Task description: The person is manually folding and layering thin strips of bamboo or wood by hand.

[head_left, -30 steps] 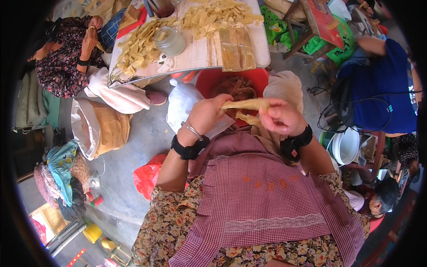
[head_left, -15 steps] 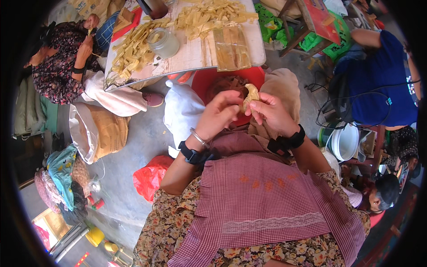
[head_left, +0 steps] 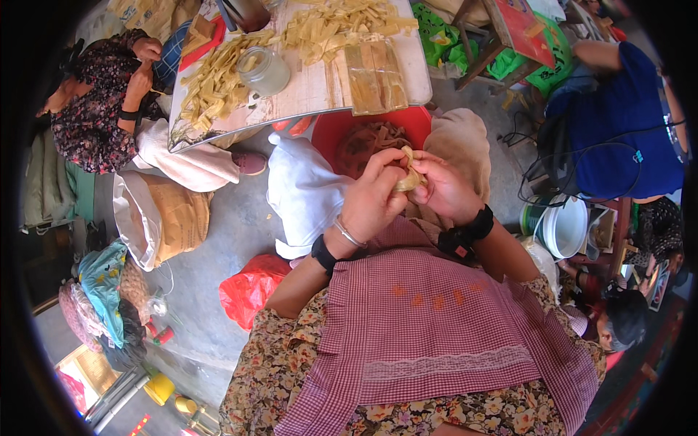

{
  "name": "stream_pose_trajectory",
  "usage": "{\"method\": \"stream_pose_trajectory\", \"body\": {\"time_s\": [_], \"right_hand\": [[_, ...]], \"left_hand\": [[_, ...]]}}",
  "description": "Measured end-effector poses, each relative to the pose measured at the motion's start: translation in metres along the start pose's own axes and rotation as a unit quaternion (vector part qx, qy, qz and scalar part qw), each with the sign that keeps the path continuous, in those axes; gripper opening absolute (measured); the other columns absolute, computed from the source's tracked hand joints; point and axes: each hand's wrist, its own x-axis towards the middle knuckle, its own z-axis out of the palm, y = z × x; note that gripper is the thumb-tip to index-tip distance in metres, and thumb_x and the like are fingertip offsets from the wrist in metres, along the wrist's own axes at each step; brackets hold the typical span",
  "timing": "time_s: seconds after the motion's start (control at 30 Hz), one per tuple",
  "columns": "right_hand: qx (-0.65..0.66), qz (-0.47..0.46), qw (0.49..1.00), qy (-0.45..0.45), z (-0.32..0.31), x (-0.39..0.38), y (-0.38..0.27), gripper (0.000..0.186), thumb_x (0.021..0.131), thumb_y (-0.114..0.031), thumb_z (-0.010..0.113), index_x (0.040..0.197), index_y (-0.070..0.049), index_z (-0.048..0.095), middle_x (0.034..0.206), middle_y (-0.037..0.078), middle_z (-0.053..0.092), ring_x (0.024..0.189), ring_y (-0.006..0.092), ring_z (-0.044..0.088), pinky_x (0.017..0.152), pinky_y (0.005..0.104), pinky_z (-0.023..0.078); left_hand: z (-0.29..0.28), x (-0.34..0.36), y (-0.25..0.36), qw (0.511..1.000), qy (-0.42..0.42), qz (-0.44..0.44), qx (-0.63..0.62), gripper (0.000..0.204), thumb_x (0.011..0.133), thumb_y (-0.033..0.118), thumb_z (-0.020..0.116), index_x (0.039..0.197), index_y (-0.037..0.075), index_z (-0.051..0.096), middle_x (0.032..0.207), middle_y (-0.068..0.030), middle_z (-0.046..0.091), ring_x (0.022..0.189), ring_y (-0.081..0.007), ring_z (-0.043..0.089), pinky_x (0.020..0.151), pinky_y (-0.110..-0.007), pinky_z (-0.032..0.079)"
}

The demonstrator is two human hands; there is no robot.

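Pale yellow flat strip [head_left: 412, 181] bends into a creased, faintly glossy curl, pinched by the bare left hand [head_left: 374, 195] and the bare right hand [head_left: 446, 192].

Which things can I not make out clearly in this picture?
Head view, yellowish strip: partly hidden by the left hand and right hand.
Head view, red basin: far rim hidden by the tabletop.
Head view, dark container: top cut off by the upper edge.
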Motion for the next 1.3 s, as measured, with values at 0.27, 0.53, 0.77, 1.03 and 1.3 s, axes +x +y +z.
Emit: {"method": "stream_pose_trajectory", "body": {"time_s": [0.27, 0.53, 0.77, 1.03, 1.3], "right_hand": [[0.009, -0.022, 0.999, -0.046, 0.008, -0.002, -0.001, 0.014, 0.090, -0.017, 0.047, 0.097, -0.006, 0.053, 0.069, -0.001, 0.052, 0.045, 0.0037, 0.039, 0.035, 0.0185, 0.027], [-0.304, -0.053, 0.951, 0.003, 0.007, -0.011, -0.007, 0.027, 0.083, -0.011, 0.055, 0.109, -0.004, 0.053, 0.089, 0.005, 0.058, 0.065, 0.0085, 0.053, 0.058, 0.0213, 0.044], [-0.620, -0.291, 0.723, 0.095, 0.016, -0.009, 0.014, 0.026, 0.072, -0.001, 0.054, 0.098, 0.000, 0.058, 0.090, 0.007, 0.054, 0.081, 0.0242, 0.055, 0.073, 0.0307, 0.045], [-0.336, -0.107, 0.934, 0.058, 0.017, -0.015, 0.002, 0.017, 0.080, -0.001, 0.050, 0.094, 0.001, 0.059, 0.116, 0.003, 0.044, 0.081, 0.0106, 0.054, 0.066, 0.0246, 0.046], [-0.215, -0.084, 0.973, 0.006, 0.011, -0.017, -0.007, 0.017, 0.084, -0.006, 0.049, 0.097, 0.000, 0.059, 0.118, 0.004, 0.047, 0.081, 0.0090, 0.053, 0.067, 0.0228, 0.045]], "left_hand": [[0.002, 0.005, 0.004, 0.995, -0.003, 0.094, -0.023, 0.018, 0.067, 0.003, 0.055, 0.085, 0.001, 0.051, 0.120, -0.0155, 0.047, 0.096, -0.0318, 0.055, 0.075, -0.034, 0.049], [0.001, 0.000, -0.008, 0.999, 0.003, -0.023, -0.024, 0.017, 0.073, 0.006, 0.056, 0.088, 0.001, 0.051, 0.094, -0.0152, 0.058, 0.081, -0.0313, 0.058, 0.067, -0.033, 0.048], [0.003, -0.002, -0.003, 0.992, -0.057, -0.087, 0.069, 0.019, 0.076, 0.011, 0.057, 0.091, 0.005, 0.049, 0.077, -0.0179, 0.058, 0.069, -0.0359, 0.058, 0.058, -0.042, 0.047], [0.002, -0.001, -0.003, 0.994, -0.024, -0.103, 0.008, 0.022, 0.076, 0.010, 0.056, 0.094, 0.005, 0.046, 0.077, -0.0173, 0.059, 0.070, -0.0364, 0.058, 0.059, -0.042, 0.047], [0.002, 0.010, -0.002, 0.999, 0.016, 0.044, 0.010, 0.017, 0.075, 0.005, 0.054, 0.092, 0.003, 0.050, 0.082, -0.0127, 0.057, 0.078, -0.0311, 0.057, 0.069, -0.037, 0.046]]}}
